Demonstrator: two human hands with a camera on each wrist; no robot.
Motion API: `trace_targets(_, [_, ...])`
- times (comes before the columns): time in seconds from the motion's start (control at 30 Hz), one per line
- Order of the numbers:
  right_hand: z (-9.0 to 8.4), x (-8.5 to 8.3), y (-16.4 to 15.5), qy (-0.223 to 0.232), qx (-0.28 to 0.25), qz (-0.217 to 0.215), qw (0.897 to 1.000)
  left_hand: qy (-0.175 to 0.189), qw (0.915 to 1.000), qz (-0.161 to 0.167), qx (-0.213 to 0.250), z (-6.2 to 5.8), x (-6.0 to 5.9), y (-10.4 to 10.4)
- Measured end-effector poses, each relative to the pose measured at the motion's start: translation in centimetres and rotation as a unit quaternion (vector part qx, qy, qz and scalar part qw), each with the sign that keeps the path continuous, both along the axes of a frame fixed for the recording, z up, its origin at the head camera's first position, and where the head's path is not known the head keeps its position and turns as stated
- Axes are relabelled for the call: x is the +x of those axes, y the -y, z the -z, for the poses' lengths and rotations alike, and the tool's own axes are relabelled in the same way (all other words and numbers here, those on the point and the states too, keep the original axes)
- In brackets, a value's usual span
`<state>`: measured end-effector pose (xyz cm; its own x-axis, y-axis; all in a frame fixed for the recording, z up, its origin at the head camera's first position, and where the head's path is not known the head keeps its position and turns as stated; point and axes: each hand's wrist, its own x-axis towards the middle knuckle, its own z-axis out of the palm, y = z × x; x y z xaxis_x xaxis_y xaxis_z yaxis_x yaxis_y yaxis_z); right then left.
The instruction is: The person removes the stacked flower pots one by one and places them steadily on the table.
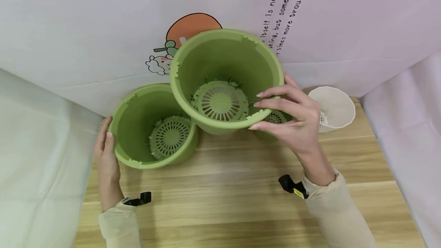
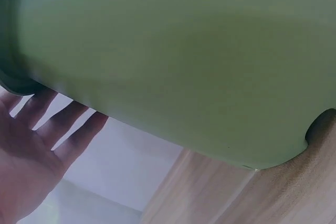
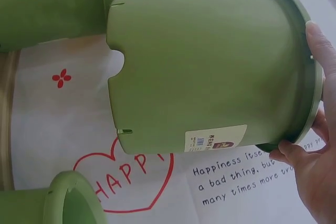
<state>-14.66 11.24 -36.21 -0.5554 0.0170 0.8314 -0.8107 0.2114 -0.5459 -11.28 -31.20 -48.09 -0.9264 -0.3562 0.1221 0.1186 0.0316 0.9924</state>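
A large round green plastic flowerpot [image 1: 225,54] is being held up above the wooden worktop [image 1: 241,202] by the right hand [image 1: 293,119], tilted so that its mouth is facing the head camera. Its near rim is being pinched, with the fingers [image 1: 272,98] curling over the lip into the pot and the thumb [image 1: 262,125] pressing from below. A round slotted drainage grid [image 1: 220,101] is being shown at the bottom of this pot. In the right wrist view the same pot [image 3: 210,72] is being seen from the side, with a notch cut in its base edge and a small white label [image 3: 215,139] stuck near the rim.

A second green plastic flowerpot [image 1: 151,125] is being steadied on the worktop at the left, just beside and partly under the raised one. The left hand [image 1: 106,152] is being laid flat against its outer wall, fingers straight and relaxed, nothing being gripped. In the left wrist view those fingers [image 2: 58,124] are being seen spread open beside the pot's wall [image 2: 184,61].

A third green pot [image 1: 273,121] is being mostly hidden behind the right hand. A white faceted plastic cup [image 1: 332,108] is lying on its side at the worktop's far right. A printed cartoon cloth [image 1: 103,30] is hanging behind as a backdrop.
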Motion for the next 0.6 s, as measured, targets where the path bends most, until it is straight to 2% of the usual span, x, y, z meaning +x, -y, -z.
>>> trace_targets(0.13, [-0.3,0.3,-0.1,-0.002,-0.011,-0.001,1.000,-0.035,0.9990,-0.005,0.029,0.1,-0.1,0.1])
trace_targets(0.2, [-0.3,0.3,-0.2,-0.002,-0.012,0.000,1.000,-0.037,0.9985,-0.009,0.038,0.1,-0.1,0.1])
trace_targets(0.4, [0.8,0.4,-0.7,0.006,0.015,0.006,1.000,-0.019,0.9993,-0.019,0.027,-0.1,0.1,0.0])
trace_targets(0.6, [2.7,0.4,-0.9,0.023,0.037,0.010,0.999,-0.005,0.9980,-0.039,0.049,-0.3,0.2,0.0])
